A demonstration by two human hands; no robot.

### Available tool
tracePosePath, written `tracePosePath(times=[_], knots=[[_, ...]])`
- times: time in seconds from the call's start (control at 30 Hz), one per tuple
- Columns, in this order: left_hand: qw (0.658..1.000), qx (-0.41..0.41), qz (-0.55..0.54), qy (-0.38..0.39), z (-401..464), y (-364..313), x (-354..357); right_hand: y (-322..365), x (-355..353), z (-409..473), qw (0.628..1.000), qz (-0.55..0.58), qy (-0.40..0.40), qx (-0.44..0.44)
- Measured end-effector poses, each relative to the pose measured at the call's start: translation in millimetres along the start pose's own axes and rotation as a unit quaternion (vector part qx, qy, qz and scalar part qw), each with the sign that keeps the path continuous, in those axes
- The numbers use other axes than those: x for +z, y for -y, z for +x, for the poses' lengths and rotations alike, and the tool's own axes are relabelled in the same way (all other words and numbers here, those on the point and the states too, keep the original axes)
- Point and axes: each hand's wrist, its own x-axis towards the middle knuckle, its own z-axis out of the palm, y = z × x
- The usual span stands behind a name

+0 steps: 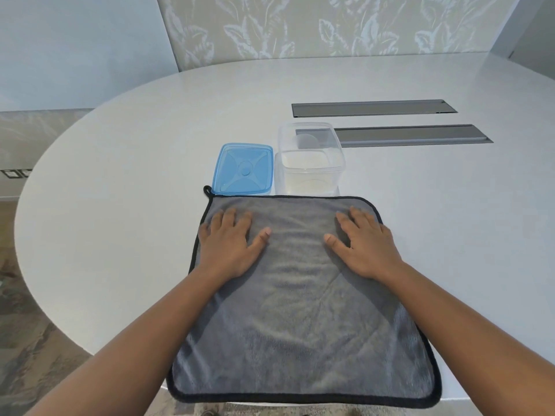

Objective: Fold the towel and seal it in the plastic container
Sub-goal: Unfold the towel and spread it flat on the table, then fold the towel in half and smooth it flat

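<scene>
A grey towel with a black edge and a small hanging loop at its far left corner lies spread flat on the white table. Its near edge hangs slightly over the table's front. My left hand rests flat on the towel's far left part, fingers spread. My right hand lies flat on the far right part, fingers apart too. Just beyond the towel stands a clear plastic container, empty and uncovered. Its blue lid lies flat on the table to the container's left.
Two long grey metal cable hatches are set into the table behind and right of the container. The table's curved edge runs along the left. A patterned wall panel stands behind the table.
</scene>
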Motion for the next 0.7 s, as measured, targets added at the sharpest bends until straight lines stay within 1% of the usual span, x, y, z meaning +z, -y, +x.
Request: tracePosePath(times=[0.07, 0.17, 0.27, 0.37, 0.43, 0.5, 0.53, 0.6, 0.7], knots=[[1.0, 0.0, 0.003, 0.002, 9, 8, 3, -5, -3, 8, 1.0, 0.003, -0.022, 0.005], [1.0, -0.011, -0.012, 0.023, 18, 15, 8, -10, 0, 15, 1.0, 0.013, -0.01, 0.003], [0.998, -0.025, -0.049, -0.011, 22, 16, 9, -11, 6, 16, 1.0, 0.01, -0.006, 0.007], [0.992, -0.052, -0.101, -0.051, 33, 21, 3, -10, 0, 23, 0.999, 0.039, -0.007, 0.016], [0.982, -0.078, -0.153, -0.075, 45, 29, -1, -12, -7, 29, 0.996, 0.074, -0.047, 0.018], [0.969, -0.113, -0.201, -0.088, 55, 37, -7, -16, -14, 35, 0.991, 0.095, -0.091, 0.04], [0.966, -0.132, -0.208, -0.084, 59, 40, -9, -18, -17, 38, 0.988, 0.096, -0.102, 0.061], [0.962, -0.166, -0.209, -0.059, 66, 45, -14, -23, -23, 43, 0.984, 0.105, -0.097, 0.108], [0.955, -0.191, -0.226, -0.03, 73, 52, -19, -28, -24, 52, 0.971, 0.175, -0.078, 0.146]])
